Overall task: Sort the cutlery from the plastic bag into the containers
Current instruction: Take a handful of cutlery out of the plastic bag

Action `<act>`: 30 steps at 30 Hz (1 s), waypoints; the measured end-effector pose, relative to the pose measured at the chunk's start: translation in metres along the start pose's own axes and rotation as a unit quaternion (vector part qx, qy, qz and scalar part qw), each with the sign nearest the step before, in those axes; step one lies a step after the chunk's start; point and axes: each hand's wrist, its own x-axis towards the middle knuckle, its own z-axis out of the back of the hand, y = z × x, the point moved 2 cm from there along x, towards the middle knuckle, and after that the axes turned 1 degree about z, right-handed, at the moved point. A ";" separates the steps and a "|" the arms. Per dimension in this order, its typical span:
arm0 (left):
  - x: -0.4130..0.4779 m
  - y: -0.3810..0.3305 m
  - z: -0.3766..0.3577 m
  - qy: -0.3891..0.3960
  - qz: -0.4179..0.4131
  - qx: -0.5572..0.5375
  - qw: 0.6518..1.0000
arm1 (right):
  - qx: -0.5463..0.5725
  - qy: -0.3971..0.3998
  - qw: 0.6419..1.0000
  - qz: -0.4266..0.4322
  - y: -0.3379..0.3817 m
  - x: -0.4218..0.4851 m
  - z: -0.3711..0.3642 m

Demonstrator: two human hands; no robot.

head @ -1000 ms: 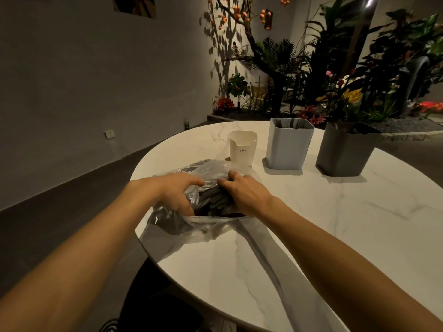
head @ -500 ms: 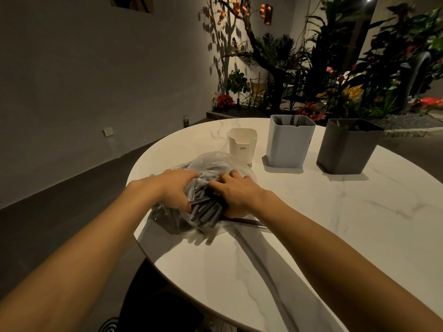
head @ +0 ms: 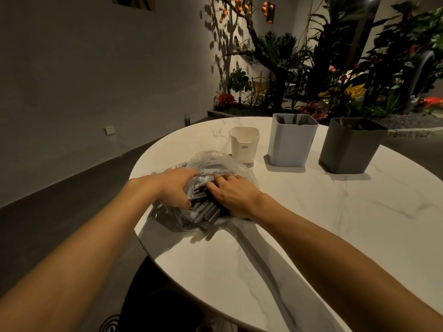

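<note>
Two hands are at the plastic bag [head: 217, 161], which lies near the left rim of the marble tabletop [head: 311, 224]. My left hand [head: 173, 188] has its fingers curled into the clear film at the bag's mouth, with the thumb below, gripping a fold of it. My right hand [head: 233, 194] lies over the cutlery [head: 206, 212] just beside the left. Its fingers are bent and their tips are hidden under the crumpled plastic, so I cannot tell whether it grips anything or merely presses down. The cutlery is inside the bag, a bundle of grey handles poking toward me out of the opening between the two hands; only the handles show. Beyond the bag three containers stand in a row: a small white container [head: 245, 146] nearest the bag, a taller pale blue container [head: 291, 142] to its right, and a dark grey container [head: 350, 149] farther right. All three are upright and apart from one another.
</note>
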 end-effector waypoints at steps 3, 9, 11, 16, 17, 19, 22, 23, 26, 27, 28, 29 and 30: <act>-0.001 0.001 0.001 0.008 0.002 -0.008 1.000 | 0.017 -0.009 1.000 0.000 -0.001 0.000 0.002; -0.001 -0.001 -0.001 0.011 0.000 -0.002 1.000 | 0.007 -0.015 1.000 0.015 0.000 0.000 -0.001; -0.001 -0.001 -0.001 0.011 -0.002 -0.003 1.000 | 0.006 -0.021 1.000 0.010 -0.002 -0.001 -0.001; -0.001 0.001 -0.002 0.013 0.002 0.005 1.000 | 0.011 -0.040 0.999 -0.001 0.000 -0.002 -0.005; -0.001 0.000 -0.002 0.013 0.002 0.010 1.000 | 0.012 -0.047 0.999 -0.001 0.000 -0.002 -0.006; 0.000 -0.001 -0.002 0.012 0.000 0.014 1.000 | 0.006 -0.066 0.998 0.001 -0.001 -0.002 -0.007; 0.000 -0.001 -0.001 0.012 0.001 0.017 1.000 | 0.003 -0.067 0.998 0.004 -0.004 -0.003 -0.007; 0.000 -0.001 0.000 0.013 0.003 0.017 1.000 | 0.004 -0.063 0.998 0.005 -0.004 -0.004 -0.007; -0.001 0.001 0.000 0.015 0.004 0.017 1.000 | 0.012 -0.052 0.999 0.010 -0.006 -0.005 -0.004; -0.001 0.002 0.000 0.018 0.003 0.014 1.000 | 0.013 -0.051 0.999 0.014 -0.007 -0.005 -0.002; -0.001 0.003 0.000 0.021 0.003 0.010 1.000 | 0.014 -0.051 0.998 0.018 -0.008 -0.005 0.000; -0.002 0.005 0.000 0.024 0.004 0.007 1.000 | 0.019 -0.052 0.998 0.019 -0.010 -0.006 0.002; -0.002 0.006 0.001 0.031 0.006 -0.001 1.000 | 0.026 -0.054 0.998 0.017 -0.012 -0.006 0.003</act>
